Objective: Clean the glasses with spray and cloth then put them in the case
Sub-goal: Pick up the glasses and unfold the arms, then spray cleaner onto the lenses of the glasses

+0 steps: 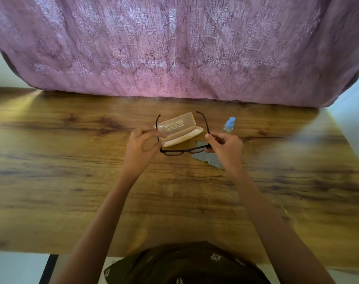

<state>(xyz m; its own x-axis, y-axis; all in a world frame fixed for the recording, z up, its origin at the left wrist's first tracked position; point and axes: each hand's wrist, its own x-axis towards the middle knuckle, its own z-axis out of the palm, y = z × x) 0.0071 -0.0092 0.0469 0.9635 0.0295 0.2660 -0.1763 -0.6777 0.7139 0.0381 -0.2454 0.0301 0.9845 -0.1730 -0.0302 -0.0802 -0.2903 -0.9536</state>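
The glasses (pixel 182 151) were held just above the counter (pixel 72 160), front toward the person and both temples unfolded, pointing to twelve o'clock on either side of the case (pixel 178 129). The left hand (pixel 140 147) had its thumb and forefinger pinched on the temple at the nine o'clock end of the frame, the other fingers loosely curled. The right hand (pixel 225 146) gripped the three o'clock end near the hinge in much the same way. Both forearms reached forward from six o'clock, wrists raised and elbows spread. The case lay open at twelve o'clock from the glasses, its clear lid tipped back. The spray bottle (pixel 228 125) stood upright at about two o'clock, close beyond the right hand. The cloth (pixel 207 158) lay flat on the counter at four o'clock, partly under that hand. With neither cloth nor bottle in a hand, the moment read as a pause between steps. Whether the lenses were wet or already wiped could not be told. If cleaning was yet to begin, the next move would need the right hand to let go and take the bottle while the left steadied the frame alone. If it was done, the temples would have to be folded in before the frame would fit the case's shallow tray.
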